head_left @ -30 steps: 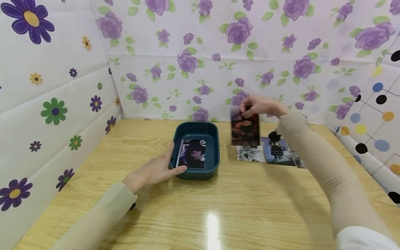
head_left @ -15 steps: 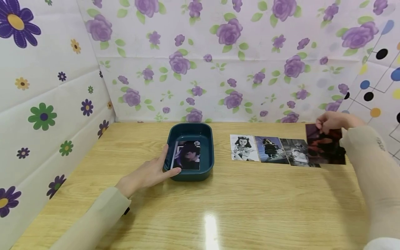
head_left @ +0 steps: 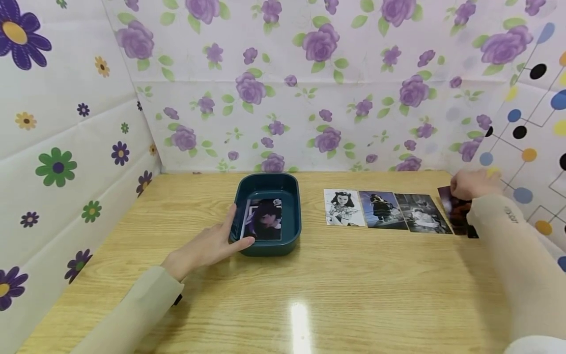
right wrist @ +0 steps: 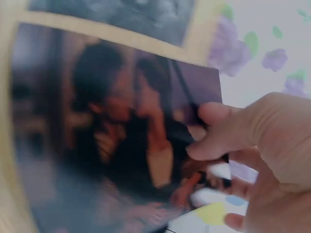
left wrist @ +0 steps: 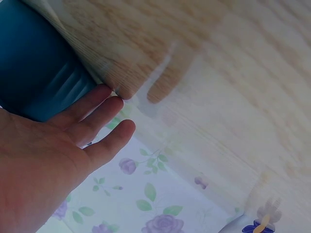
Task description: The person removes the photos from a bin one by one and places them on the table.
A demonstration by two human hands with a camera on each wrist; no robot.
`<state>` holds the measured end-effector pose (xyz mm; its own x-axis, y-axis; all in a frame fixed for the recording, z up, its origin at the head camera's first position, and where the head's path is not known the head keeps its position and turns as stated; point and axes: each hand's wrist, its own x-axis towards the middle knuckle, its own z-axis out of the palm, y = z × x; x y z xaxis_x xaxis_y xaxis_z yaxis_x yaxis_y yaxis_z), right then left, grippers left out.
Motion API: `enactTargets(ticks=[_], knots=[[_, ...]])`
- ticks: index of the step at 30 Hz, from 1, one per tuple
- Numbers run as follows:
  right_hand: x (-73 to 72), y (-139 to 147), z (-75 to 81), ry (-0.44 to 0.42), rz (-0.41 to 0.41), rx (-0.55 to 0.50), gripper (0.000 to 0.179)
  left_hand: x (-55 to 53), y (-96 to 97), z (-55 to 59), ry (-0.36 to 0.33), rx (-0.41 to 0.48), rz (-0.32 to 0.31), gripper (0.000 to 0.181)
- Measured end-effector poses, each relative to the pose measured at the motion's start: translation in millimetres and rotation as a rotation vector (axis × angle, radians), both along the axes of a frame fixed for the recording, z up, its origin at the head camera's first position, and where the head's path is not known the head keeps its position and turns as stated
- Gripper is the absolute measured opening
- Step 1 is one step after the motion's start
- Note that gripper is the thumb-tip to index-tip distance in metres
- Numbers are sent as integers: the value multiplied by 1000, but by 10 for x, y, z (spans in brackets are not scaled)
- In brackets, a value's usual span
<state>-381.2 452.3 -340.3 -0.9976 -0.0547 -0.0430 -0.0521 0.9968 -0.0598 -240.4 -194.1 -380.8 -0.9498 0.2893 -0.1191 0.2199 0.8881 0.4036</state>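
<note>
A dark reddish photo (head_left: 457, 210) hangs low over the table's far right in the head view. My right hand (head_left: 478, 185) pinches its upper edge between thumb and fingers. The right wrist view shows the photo (right wrist: 112, 141) up close, with two people on it, slightly blurred. My left hand (head_left: 210, 248) touches the left side of a dark teal rectangular box (head_left: 292, 223), its thumb at the front rim. The fingers (left wrist: 104, 150) look relaxed and nearly straight in the left wrist view. Another photo (head_left: 265, 221) with a dark-haired figure lies inside the box.
Right of the box lie a black-and-white portrait (head_left: 344, 207), a bluish photo (head_left: 382, 210) and a grey photo (head_left: 423, 214), side by side on the wooden table (head_left: 345, 285). Flowered cloth (head_left: 283, 113) hangs behind; a dotted cloth (head_left: 530, 132) closes the right side.
My right hand has carried the dark photo rightward, across the row, and lowered it to the row's right end. The left hand keeps its place at the box.
</note>
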Motion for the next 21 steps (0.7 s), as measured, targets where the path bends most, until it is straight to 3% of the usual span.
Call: enactTargets(ticks=[8, 17, 21], knots=[[-86, 29, -305, 85, -3, 1, 25, 9, -9, 12, 4, -1, -7, 108], [-98, 71, -462, 73, 28, -9, 17, 9, -20, 2, 13, -1, -8, 108], [-88, 50, -453, 34, 33, -2, 18, 1, -21, -4, 13, 2, -9, 108]])
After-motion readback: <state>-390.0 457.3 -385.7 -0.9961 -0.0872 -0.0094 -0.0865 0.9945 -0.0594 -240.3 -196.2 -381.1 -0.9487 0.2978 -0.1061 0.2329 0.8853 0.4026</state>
